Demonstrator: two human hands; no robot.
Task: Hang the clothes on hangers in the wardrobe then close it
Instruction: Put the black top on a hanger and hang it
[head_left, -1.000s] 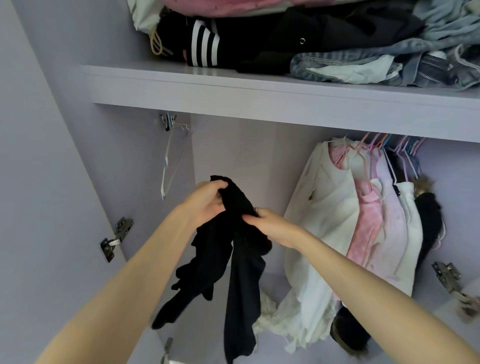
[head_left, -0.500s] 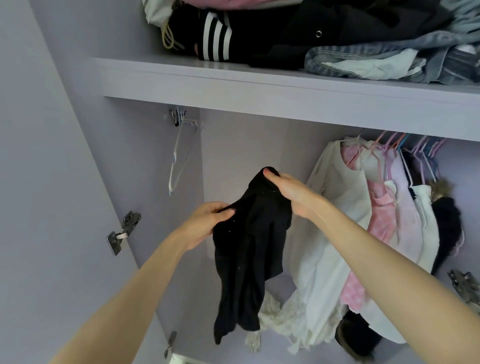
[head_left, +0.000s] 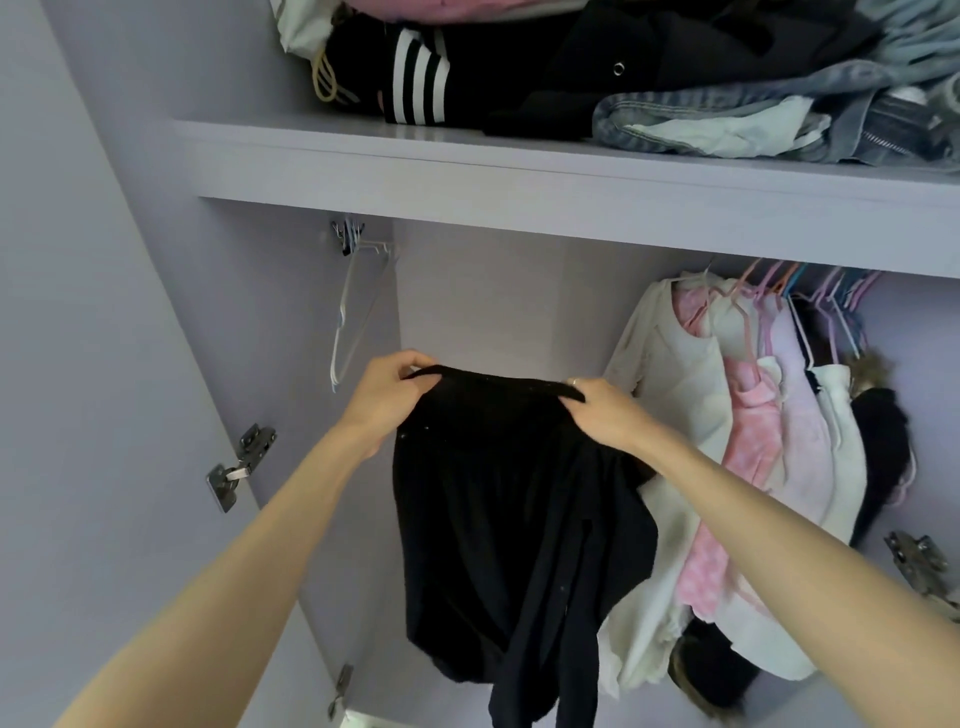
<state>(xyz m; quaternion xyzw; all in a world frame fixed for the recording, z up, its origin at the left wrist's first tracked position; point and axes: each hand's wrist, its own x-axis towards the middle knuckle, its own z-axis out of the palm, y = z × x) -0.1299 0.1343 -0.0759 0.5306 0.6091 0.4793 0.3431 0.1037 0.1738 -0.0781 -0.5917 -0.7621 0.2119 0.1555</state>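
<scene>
A black garment (head_left: 514, 525) hangs spread out in front of the open wardrobe. My left hand (head_left: 387, 397) pinches its top edge on the left. My right hand (head_left: 605, 415) grips the same edge on the right, so the edge is stretched flat between them. An empty white hanger (head_left: 350, 322) hangs on the rail at the far left, above and left of my left hand. White, pink and dark clothes on hangers (head_left: 748, 426) are bunched at the right of the rail.
A lilac shelf (head_left: 519, 182) runs across above the rail, piled with folded dark clothes and jeans (head_left: 727, 114). Door hinges sit on the left wall (head_left: 241, 465) and the right side (head_left: 919, 564). The open left door panel (head_left: 78, 415) fills the left.
The garment was bunched between my hands. My hands moved apart and levelled, and the top edge is now stretched out flat. The view has shifted slightly.
</scene>
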